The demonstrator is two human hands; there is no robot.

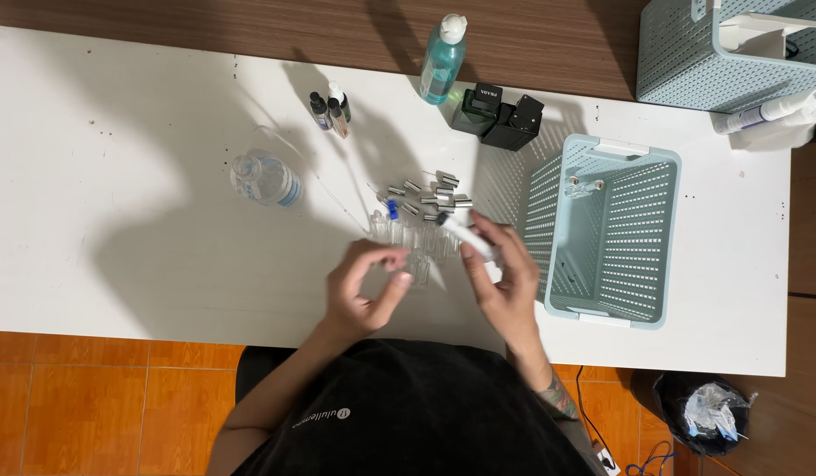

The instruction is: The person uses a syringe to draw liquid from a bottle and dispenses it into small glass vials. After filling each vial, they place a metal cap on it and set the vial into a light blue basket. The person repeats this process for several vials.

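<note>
Right hand (505,282) grips a white syringe (468,236), left fingers (392,264) pinch a tiny vial (417,267) – a slip could topple the vials (408,234) just beyond – spilling across the tabletop (117,176)

Two black boxes (500,116) by basket (602,231)

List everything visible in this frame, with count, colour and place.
table: one, white, fills most of the view
basket: one, pale blue, right on the table, a few small clear items inside
second basket: one, pale blue, top right corner
pump bottle: one, teal, top centre
dark boxes: two, black and dark green, left of the basket
dropper bottles: three, small, dark, upper centre
clear bottle: one, lying left of centre
metal caps: a cluster, silver, centre
glass vials: several, clear, before the hands
syringe: one, white, in the right hand
left hand: pinching something tiny
right hand: holding the syringe
</note>
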